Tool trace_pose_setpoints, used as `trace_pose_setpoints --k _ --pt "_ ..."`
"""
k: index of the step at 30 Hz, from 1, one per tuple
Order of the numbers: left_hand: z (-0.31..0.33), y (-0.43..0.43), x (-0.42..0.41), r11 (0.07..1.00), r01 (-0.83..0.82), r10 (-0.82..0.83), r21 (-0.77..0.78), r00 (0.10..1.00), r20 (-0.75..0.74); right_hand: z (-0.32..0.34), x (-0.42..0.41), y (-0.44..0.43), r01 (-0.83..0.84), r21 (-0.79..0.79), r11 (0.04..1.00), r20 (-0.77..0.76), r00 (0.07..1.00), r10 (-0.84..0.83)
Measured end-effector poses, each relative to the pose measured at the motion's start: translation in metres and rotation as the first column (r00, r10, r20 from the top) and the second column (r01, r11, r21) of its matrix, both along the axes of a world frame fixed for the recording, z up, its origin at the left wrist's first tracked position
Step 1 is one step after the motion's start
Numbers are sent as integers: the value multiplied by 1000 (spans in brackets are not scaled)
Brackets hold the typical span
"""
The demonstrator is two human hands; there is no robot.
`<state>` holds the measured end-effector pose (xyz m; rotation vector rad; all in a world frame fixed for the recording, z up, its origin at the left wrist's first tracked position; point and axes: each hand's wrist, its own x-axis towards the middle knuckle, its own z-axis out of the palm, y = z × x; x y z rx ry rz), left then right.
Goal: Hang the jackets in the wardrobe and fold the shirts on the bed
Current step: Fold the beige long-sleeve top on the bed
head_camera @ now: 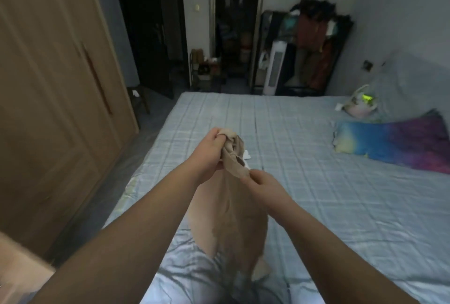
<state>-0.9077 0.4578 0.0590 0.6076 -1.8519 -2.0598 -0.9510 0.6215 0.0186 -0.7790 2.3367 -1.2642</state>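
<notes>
A beige shirt (233, 218) hangs from both my hands above the bed (316, 194), its lower end trailing on the sheet near me. My left hand (211, 150) grips the bunched top of the shirt near the collar. My right hand (260, 182) pinches the shirt's edge just below and to the right. A white label shows at the collar. The wooden wardrobe (48, 96) stands at the left with its doors closed.
A multicoloured pillow (394, 143) and a small pale bag (360, 106) lie at the bed's right side. A dark clothes rack (314, 50) and a white tower fan (276, 67) stand beyond the bed. A narrow floor strip runs between bed and wardrobe.
</notes>
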Motion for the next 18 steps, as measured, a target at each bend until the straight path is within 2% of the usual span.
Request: trace_pose_setpoints --k 2,4,7,10,12,14,16,18 --pt "16 10 -2 1000 23 -23 -11 1000 -21 16 -2 12 -34 -102 994 88 995 43" --pt "29 15 -7 999 50 -50 -4 998 -41 30 -12 20 32 -211 977 83 996 -15" --pt "56 28 -17 995 99 -99 -18 995 -24 56 -40 33 143 -301 943 -175 964 -202" --pt "82 44 -29 983 162 -161 -90 987 15 82 -66 41 7 -280 960 -295 951 -93" --pt "93 57 -41 964 226 -221 -139 974 53 98 -82 48 -83 -302 950 -261 965 1" --pt "99 70 -56 942 286 -276 -176 958 80 110 -100 58 -104 -302 948 -264 964 22" --pt "104 85 -71 902 317 -287 -294 947 144 118 -125 71 -77 -260 963 -343 939 -17" --pt "110 101 -84 787 369 -253 -495 924 286 124 -154 88 -52 -254 966 -385 921 -52"
